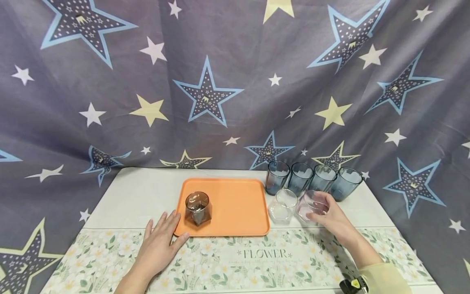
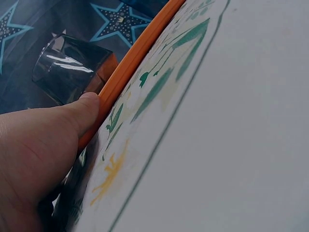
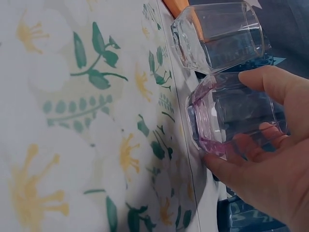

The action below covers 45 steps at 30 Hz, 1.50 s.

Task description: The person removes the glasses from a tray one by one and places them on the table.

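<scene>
My right hand (image 1: 338, 222) grips a pink-tinted clear glass (image 1: 305, 207) at the table's right, thumb on one side and fingers round the other. In the right wrist view the glass (image 3: 210, 118) shows a faceted pink base. Close beside it stands a colourless glass (image 1: 280, 209). My left hand (image 1: 158, 247) rests at the near left corner of an orange tray (image 1: 238, 208), its fingers extended. The left wrist view has the thumb (image 2: 87, 108) against the tray's rim (image 2: 126, 65). A brown faceted glass (image 1: 198, 209) stands upright on the tray's left part.
Several blue glasses (image 1: 301, 179) stand in a row behind the pink and colourless ones. A floral cloth strip (image 1: 220, 261) covers the near part of the white table (image 1: 136, 196). Behind the table hangs a grey curtain (image 1: 235, 41) with stars.
</scene>
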Tool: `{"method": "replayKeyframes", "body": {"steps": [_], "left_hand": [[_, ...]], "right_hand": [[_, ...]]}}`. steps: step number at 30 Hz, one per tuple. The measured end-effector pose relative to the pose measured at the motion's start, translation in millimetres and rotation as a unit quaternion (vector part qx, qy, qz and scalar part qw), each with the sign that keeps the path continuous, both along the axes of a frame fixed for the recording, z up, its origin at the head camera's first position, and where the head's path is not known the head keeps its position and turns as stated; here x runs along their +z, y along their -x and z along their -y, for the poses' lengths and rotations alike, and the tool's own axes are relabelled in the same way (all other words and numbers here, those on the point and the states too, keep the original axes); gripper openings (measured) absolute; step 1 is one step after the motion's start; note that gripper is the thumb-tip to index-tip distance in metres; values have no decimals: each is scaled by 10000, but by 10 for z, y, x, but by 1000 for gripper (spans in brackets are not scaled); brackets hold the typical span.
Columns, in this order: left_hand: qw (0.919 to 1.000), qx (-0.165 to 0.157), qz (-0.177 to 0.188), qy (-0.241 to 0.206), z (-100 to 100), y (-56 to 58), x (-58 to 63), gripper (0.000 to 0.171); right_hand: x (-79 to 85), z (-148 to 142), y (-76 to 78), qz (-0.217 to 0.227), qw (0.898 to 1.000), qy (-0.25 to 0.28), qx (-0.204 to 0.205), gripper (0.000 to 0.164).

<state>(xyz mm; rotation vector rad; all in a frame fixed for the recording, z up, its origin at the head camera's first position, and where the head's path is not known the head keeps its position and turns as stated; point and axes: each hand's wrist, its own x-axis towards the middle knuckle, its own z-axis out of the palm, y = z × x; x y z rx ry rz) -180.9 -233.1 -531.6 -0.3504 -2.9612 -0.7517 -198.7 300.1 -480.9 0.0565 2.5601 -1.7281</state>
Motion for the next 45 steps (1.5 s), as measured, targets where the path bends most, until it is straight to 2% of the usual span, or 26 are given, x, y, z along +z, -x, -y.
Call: {"method": "replayKeyframes", "body": {"steps": [18, 35, 40, 45], "left_hand": [[10000, -36, -5, -55, -9, -26, 26, 81], [10000, -32, 48, -13, -5, -10, -12, 83], [10000, -35, 20, 13, 2, -6, -25, 83], [10000, -24, 16, 19, 6, -5, -9, 83]], "right_hand": [[-2, -59, -3, 88, 9995, 57, 309, 88], [8, -133, 9, -83, 9978, 273, 596, 89], [96, -135, 4, -89, 9978, 172, 631, 99], [308, -86, 4, -502, 9972, -142, 543, 103]]}}
